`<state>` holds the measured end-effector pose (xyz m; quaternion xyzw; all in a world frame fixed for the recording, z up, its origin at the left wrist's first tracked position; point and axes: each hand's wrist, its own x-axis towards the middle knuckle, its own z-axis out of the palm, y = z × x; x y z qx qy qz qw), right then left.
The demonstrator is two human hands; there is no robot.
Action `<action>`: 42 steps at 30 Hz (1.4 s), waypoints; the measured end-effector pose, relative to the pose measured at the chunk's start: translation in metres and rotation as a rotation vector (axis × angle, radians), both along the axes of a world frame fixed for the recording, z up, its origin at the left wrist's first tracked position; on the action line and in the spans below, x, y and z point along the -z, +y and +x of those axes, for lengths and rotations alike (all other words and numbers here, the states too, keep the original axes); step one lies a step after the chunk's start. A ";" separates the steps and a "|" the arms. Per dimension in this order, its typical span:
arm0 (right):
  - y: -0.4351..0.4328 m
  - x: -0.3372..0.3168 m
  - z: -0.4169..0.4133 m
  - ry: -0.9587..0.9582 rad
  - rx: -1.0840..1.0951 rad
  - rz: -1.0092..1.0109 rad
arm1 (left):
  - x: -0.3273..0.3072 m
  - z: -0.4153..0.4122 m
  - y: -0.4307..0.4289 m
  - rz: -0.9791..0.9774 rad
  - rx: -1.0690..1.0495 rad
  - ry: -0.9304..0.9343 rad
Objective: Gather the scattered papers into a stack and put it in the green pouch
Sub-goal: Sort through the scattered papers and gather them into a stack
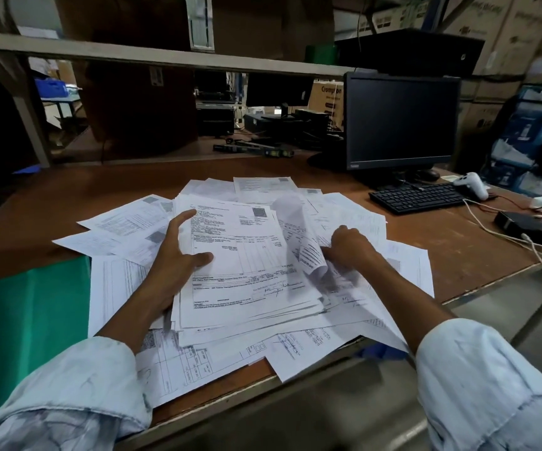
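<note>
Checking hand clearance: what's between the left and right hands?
Head view: the paper stack, gripped at its left edge by the left hand, and a curled sheet the right hand holds.

- Loose papers [126, 222]: many white printed sheets with form tables, fanned and overlapping across the middle of the desk [67, 196], several overhanging its near edge.
- Stack [246, 271]: a partly squared pile of like sheets on top of the spread, edges uneven.
- Curled sheet [308, 255]: rolled upward at the stack's right side.
- Green pouch [28, 320]: plain green, flat, at the near left, right edge meeting the papers.
</note>
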<state>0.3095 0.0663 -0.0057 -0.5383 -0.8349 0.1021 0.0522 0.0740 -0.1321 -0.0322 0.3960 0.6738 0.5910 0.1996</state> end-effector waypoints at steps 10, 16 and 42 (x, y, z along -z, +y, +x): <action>0.011 -0.015 -0.002 0.235 -0.082 -0.038 | -0.001 0.003 -0.002 0.022 0.020 -0.014; 0.028 -0.020 0.008 0.165 -0.026 0.424 | 0.000 0.000 0.000 0.024 0.051 -0.054; -0.019 -0.021 -0.014 0.883 -0.331 -0.402 | -0.005 0.004 0.000 -0.032 -0.045 -0.175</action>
